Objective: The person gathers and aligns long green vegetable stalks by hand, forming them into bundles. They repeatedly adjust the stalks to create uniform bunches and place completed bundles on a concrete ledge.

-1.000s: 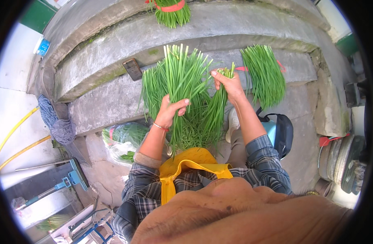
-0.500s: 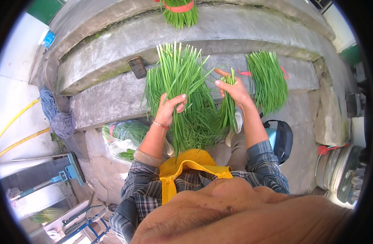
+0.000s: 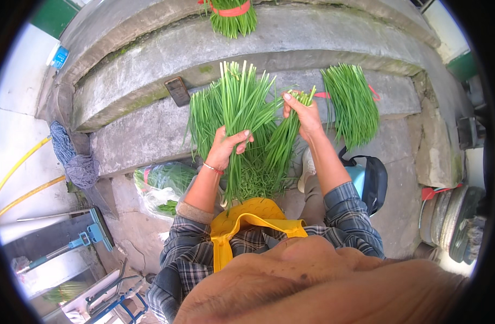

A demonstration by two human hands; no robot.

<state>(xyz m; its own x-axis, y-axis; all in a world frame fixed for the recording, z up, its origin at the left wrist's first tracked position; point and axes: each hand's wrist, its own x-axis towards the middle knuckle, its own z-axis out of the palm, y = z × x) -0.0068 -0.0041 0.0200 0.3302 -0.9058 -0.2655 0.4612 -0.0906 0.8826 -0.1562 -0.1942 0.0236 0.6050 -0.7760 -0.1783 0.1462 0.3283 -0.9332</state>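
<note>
Slender bunch (image 3: 283, 142) now slanted, rough concrete (image 3: 142, 135)

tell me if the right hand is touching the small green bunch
Touching. The head view shows the right hand gripping the small green bunch, with its thumb against the stalks near their pale upper ends.

Large greens bunch (image 3: 247, 100) in left hand (image 3: 224, 148); smaller bunch (image 3: 282, 141) right of it, in right hand (image 3: 305, 113). Laid greens (image 3: 353, 108) farther right, on lowest step (image 3: 131, 137). Phone (image 3: 177, 91) left of large bunch, at that step's far edge. Tied bundle (image 3: 234, 21) far, on higher step (image 3: 301, 27). Plastic bag (image 3: 156, 189) near left, carry bag (image 3: 375, 186) near right, both on floor (image 3: 136, 232).
</note>
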